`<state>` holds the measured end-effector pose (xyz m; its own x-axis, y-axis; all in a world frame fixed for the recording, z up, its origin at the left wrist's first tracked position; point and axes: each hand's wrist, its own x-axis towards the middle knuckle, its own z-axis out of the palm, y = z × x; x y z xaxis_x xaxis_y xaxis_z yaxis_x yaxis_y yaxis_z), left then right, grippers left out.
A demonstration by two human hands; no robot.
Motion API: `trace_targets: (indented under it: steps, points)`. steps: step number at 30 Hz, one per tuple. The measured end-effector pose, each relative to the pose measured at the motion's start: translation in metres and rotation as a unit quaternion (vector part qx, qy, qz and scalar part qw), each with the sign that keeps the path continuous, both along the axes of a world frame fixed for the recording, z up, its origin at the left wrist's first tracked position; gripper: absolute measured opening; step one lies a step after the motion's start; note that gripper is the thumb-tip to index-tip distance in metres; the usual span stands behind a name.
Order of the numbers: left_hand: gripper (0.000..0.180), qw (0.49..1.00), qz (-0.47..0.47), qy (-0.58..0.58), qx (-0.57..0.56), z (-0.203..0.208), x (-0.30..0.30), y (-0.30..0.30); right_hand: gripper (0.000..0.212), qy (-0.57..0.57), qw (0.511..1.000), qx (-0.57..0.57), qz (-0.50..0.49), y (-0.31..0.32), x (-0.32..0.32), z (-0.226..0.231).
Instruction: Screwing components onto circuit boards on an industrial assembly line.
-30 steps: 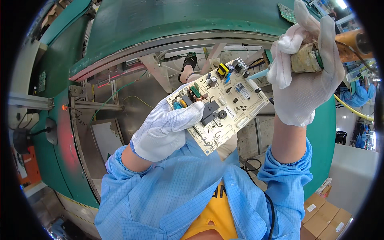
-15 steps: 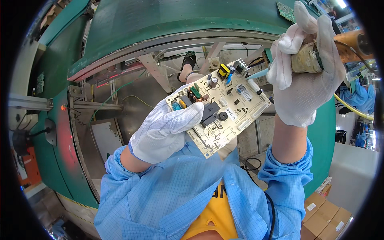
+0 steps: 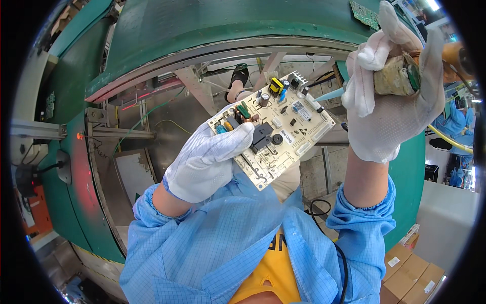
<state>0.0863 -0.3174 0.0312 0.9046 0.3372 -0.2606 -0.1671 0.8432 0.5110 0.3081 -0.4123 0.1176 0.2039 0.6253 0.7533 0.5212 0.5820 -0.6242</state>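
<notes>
My left hand [image 3: 207, 157], in a white knit glove, is closed on the lower left edge of a cream circuit board [image 3: 291, 157], with the thumb over its face. The board is held tilted above my lap and carries capacitors, a yellow-and-black transformer, black blocks and white connectors. At the right, my gloved right hand [image 3: 387, 96] is closed around a worn, beige-wrapped tool [image 3: 396, 77]. A light blue tapered tip [image 3: 330, 95] sticks out from beside this hand toward the board's upper right corner. How tip and tool join is hidden by the glove.
A green bench [image 3: 228, 25] with a metal edge runs across the far side. Another circuit board [image 3: 364, 15] lies on it at the far right. An orange cylinder [image 3: 457, 58] and a yellow hose [image 3: 450, 141] are beside my right hand. Cardboard boxes [image 3: 410, 273] stand lower right.
The circuit board has shifted slightly left and toward the lap at its right end. My right hand has moved a little to the right with the tool. My left grip stays.
</notes>
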Motion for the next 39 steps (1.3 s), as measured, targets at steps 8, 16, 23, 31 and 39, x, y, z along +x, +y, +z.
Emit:
trace_targets:
  steps: [8,16,23,31,39]
  points:
    - [0.038,0.999,0.042,-0.013,-0.014,0.000,-0.002,0.003,0.048,0.026,0.999,-0.018,0.028,-0.004,0.000,0.001]
    - [0.038,0.997,0.026,-0.050,-0.044,-0.002,-0.004,0.005,0.052,0.053,0.997,-0.036,0.054,-0.007,0.004,0.001]
    - [0.044,0.996,0.020,-0.062,-0.064,0.002,-0.002,0.005,0.055,0.078,0.992,-0.054,0.081,-0.008,0.008,0.002]
    - [0.044,0.807,0.095,-0.042,0.582,-0.030,-0.016,0.025,0.081,0.434,0.829,-0.027,0.352,0.001,-0.004,0.003]
    - [0.037,0.795,0.289,0.097,0.525,0.018,-0.067,0.132,0.092,0.439,0.865,-0.090,0.226,-0.054,0.059,-0.010]
